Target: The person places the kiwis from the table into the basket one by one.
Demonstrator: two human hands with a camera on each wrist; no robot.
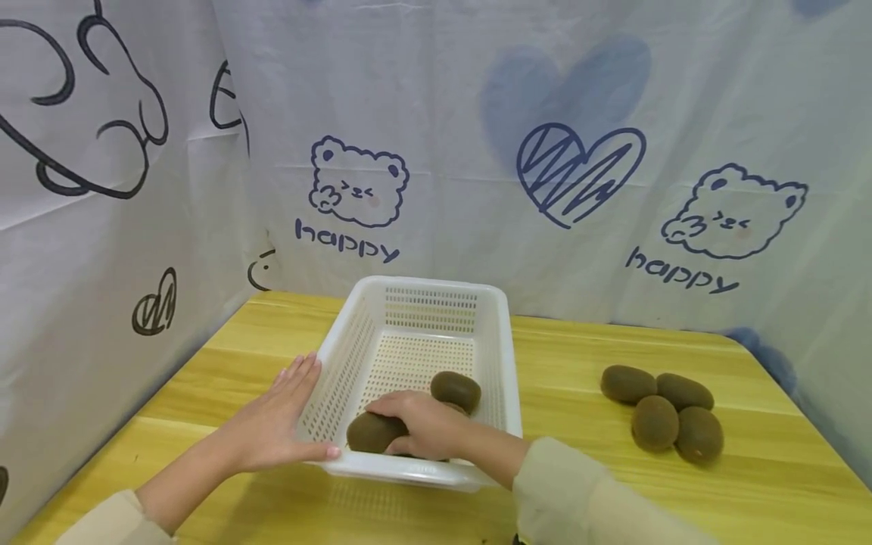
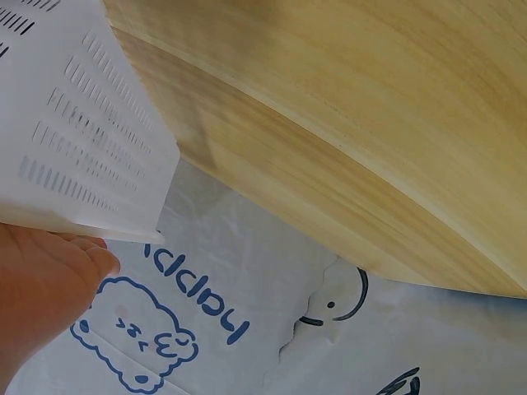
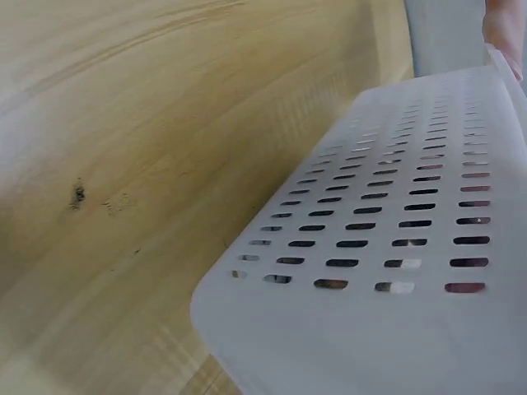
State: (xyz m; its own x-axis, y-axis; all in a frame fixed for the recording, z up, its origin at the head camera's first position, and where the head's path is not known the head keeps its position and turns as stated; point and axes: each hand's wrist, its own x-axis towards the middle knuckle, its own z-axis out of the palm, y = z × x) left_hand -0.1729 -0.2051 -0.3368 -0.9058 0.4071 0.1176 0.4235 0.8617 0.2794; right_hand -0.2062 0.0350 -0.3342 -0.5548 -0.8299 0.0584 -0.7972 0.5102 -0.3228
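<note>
Head view: the right hand [image 1: 432, 428] grips a kiwi [image 1: 372, 434] inside the white basket [image 1: 436, 284]; the left hand [image 1: 272, 428] rests straight-fingered along its left rim; four more kiwis [image 1: 655, 421] lie right of it.

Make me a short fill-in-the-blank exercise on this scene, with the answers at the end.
The person's right hand grips a brown oval fruit ____ the white rectangular plastic basket.
The hand touching the basket's rim is the person's ____ one.
On the yellow wood-grain table, ____ more brown fruits lie grouped beside the basket.
On the white cloth backdrop, the word under each blue-outlined bear drawing is ____.

Missing words: inside; left; four; happy.
</note>
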